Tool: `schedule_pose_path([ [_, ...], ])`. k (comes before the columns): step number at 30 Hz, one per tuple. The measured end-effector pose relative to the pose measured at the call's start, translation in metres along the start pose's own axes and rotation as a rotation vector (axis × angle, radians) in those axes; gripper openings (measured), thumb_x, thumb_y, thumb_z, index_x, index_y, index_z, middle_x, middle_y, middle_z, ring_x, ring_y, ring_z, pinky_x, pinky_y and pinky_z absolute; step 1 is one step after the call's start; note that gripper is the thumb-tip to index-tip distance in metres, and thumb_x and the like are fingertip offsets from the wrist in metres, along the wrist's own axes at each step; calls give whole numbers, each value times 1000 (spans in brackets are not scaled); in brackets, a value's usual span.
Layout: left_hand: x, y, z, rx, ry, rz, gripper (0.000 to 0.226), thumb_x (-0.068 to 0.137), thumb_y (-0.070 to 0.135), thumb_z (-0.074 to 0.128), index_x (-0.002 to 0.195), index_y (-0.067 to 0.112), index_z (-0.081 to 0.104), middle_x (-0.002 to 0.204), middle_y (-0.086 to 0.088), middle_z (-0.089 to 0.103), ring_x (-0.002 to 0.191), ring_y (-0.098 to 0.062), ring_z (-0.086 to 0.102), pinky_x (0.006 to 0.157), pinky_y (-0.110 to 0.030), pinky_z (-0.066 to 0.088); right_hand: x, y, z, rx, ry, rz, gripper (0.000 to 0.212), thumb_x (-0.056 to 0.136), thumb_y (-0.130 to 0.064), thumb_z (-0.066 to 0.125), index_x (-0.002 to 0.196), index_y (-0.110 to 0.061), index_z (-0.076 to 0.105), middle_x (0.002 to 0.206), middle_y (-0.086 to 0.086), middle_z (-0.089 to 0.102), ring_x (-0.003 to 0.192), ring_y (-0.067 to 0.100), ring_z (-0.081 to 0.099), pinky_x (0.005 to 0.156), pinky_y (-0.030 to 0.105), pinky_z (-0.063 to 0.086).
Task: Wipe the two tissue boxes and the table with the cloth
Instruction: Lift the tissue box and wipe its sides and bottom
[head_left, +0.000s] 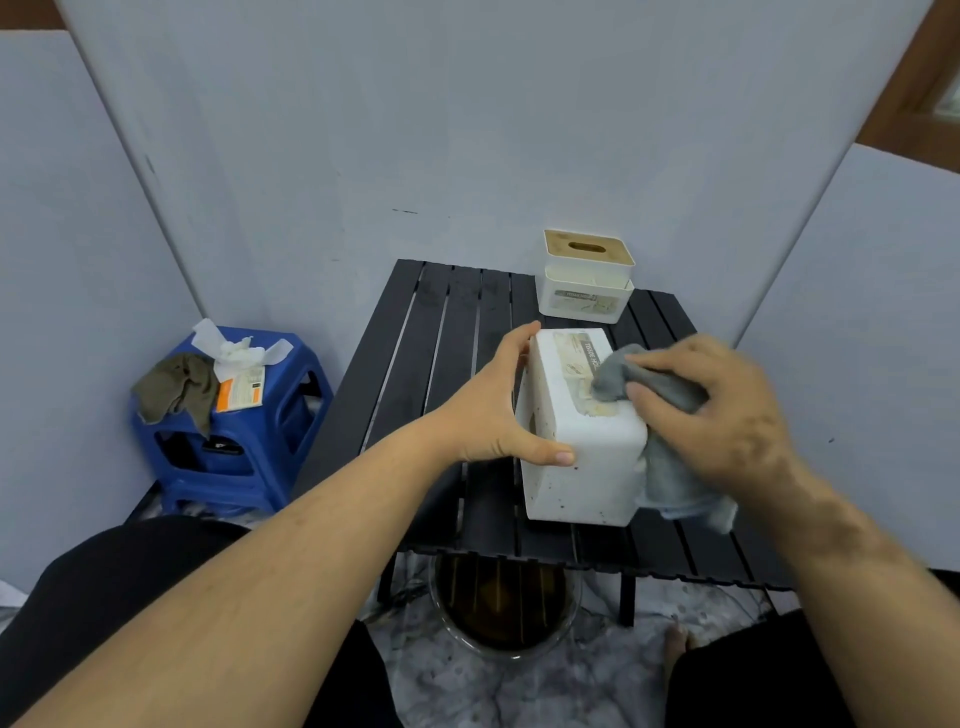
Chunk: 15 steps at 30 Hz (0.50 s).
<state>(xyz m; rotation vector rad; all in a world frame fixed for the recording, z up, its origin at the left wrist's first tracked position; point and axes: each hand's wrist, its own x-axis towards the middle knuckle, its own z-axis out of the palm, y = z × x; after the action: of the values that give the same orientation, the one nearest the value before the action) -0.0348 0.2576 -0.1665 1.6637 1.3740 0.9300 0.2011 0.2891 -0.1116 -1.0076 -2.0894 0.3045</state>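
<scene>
The near white tissue box (576, 431), lying on its side on the counter (447, 332), carries a label with the letters "TISSUE HO", the rest hidden under the grey cloth (654, 384). The far tissue box (586, 291) bears a similar label, too small to read. Print on the orange-and-white packet (240, 392) on the blue stool (270, 426) is blurred.

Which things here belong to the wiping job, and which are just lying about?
Job: near tissue box, held by left hand; grey cloth in right hand; far tissue box; black table.

Lying about: blue stool with olive rag and tissues; basin under table.
</scene>
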Motion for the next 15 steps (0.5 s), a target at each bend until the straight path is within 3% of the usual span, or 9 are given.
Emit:
schedule_pose_path([
  [4,0,0,1,-7,-10,-4,146,49,53,91,162,35,0,161,14,29,148,-1,27,110,-16,23,53,3,14,-28,-274,-70,23,87,-21,72,109,-27,75,98,-4,60,94,6,56,81,9,39],
  [12,2,-2,1,-8,-7,14,143,50,52,92,161,34,4,160,13,32,148,-2,30,115,-20,25,97,2,42,-267,-372,-101,25,97,-22,57,118,-28,70,113,3,58,108,28,53,99,41,44],
  [15,2,-3,1,12,1,10,146,49,53,93,161,35,2,160,17,28,146,0,29,110,-12,24,73,-10,35,-231,-377,-203,28,95,-17,59,115,-31,71,107,-3,58,106,26,49,96,43,42],
])
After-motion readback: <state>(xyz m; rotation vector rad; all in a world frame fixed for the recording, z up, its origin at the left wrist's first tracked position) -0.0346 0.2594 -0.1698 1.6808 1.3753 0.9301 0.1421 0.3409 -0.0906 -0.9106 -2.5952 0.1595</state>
